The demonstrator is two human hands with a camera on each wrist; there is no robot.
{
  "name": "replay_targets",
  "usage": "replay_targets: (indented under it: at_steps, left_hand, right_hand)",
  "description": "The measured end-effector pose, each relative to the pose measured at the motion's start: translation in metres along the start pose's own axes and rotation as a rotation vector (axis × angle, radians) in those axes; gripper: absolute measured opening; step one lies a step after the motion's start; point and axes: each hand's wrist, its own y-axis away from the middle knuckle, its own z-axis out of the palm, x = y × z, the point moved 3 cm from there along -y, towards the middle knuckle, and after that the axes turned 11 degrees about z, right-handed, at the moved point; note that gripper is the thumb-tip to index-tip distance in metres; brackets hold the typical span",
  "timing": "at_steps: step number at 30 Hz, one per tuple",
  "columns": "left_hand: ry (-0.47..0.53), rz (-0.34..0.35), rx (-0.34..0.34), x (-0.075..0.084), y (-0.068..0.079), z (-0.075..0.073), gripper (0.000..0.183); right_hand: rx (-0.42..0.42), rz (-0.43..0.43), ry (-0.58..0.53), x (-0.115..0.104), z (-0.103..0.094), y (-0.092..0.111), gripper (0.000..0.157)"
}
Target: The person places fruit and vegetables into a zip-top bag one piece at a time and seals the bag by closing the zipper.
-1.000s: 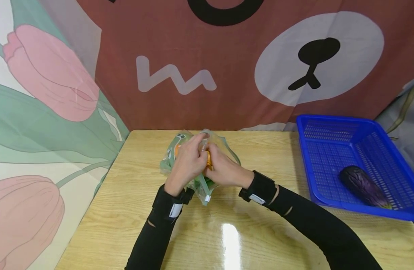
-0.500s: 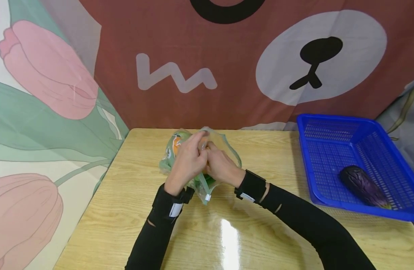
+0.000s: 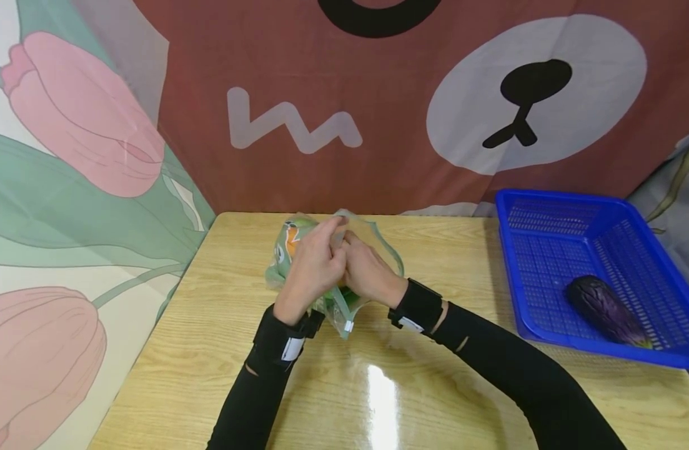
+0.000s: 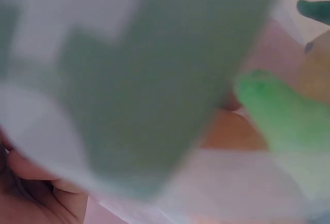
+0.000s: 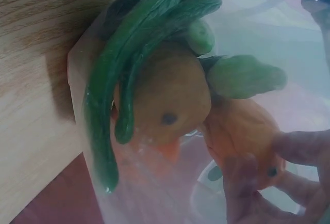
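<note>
A clear zip bag [image 3: 279,269] with green print stands on the table, its mouth spread. My left hand [image 3: 313,269] grips the bag's rim on the left. My right hand [image 3: 369,269] is at the mouth, fingers reaching inside. Through the plastic in the right wrist view, those fingers curl round an orange, round fruit-like piece [image 5: 242,136] with a dark spot. Beside it lie a second orange round piece [image 5: 170,90], long green pepper-like pieces [image 5: 100,105] and a pale green piece [image 5: 247,74]. Blurred plastic covers much of the left wrist view.
To the right, a blue plastic basket [image 3: 510,269] holds a dark purple eggplant [image 3: 605,309]. Under everything is a wooden table [image 3: 434,387]. A printed cloth backdrop [image 3: 378,175] hangs behind it. The bag's white slider [image 3: 348,326] points toward the front.
My right hand has moved slightly left and deeper into the bag's mouth. The orange piece seen between the hands has gone from sight in the head view. My left hand keeps its place.
</note>
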Motion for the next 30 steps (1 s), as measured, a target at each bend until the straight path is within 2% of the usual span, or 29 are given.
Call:
replay_targets:
  at_steps: [8,14,19,23,27,30]
  left_hand:
    - [0.021,-0.031,-0.009,-0.003,-0.002,-0.001,0.048]
    - [-0.005,-0.022,0.019,-0.006,-0.003,-0.004,0.045]
    - [-0.009,-0.024,0.005,-0.007,-0.003,-0.004,0.047]
    - [-0.007,-0.031,0.006,-0.006,-0.003,-0.005,0.048]
    - [-0.004,-0.032,0.008,-0.006,-0.002,-0.006,0.049]
    - [-0.001,-0.024,0.009,-0.006,-0.002,-0.005,0.050]
  right_hand:
    - [-0.013,0.050,0.036,-0.003,-0.003,0.008,0.030]
    - [-0.026,0.075,0.056,-0.003,-0.014,0.019,0.043]
    - [0.036,0.052,0.047,-0.001,-0.034,0.034,0.045]
    - [0.096,0.072,0.030,0.003,-0.055,0.046,0.043]
    - [0.144,0.125,0.029,0.010,-0.076,0.057,0.041]
    - [0.159,0.196,0.036,0.017,-0.090,0.065,0.041]
